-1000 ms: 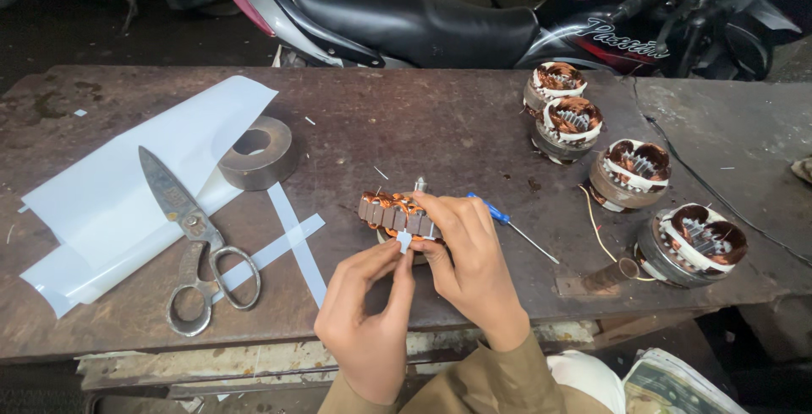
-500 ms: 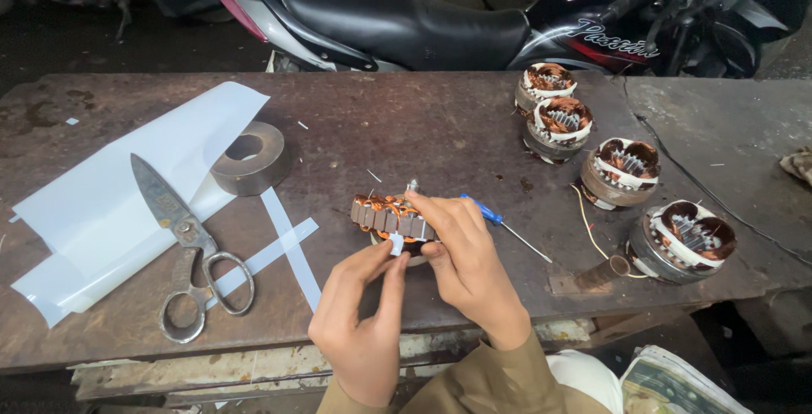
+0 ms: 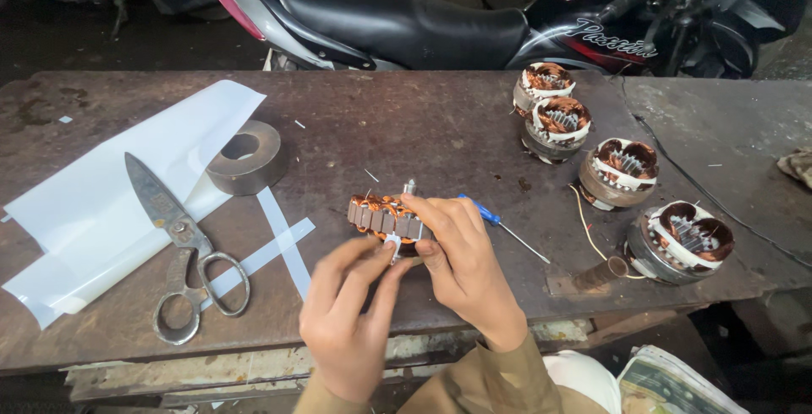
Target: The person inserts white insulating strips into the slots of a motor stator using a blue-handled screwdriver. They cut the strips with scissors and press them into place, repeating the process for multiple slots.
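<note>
Near the front edge of the bench (image 3: 440,126), both hands work on a small stator (image 3: 385,215). It is a short ring of grey steel laminations with ribbed sides, copper windings showing orange along its top, and a thin lead sticking up at its far end. The right hand (image 3: 461,266) wraps over its right side, fingers closed on it. The left hand (image 3: 351,312) comes up from below, thumb and forefinger pinched on a small white slip (image 3: 394,245) at the stator's near face. A blue-handled screwdriver (image 3: 503,228) lies just behind the right hand. To the left lie two crossed white strips (image 3: 279,241), scissors (image 3: 178,249) on a white sheet (image 3: 127,186), and a tape roll (image 3: 247,156). Four larger wound stators (image 3: 622,173) stand in a row at the right.
</note>
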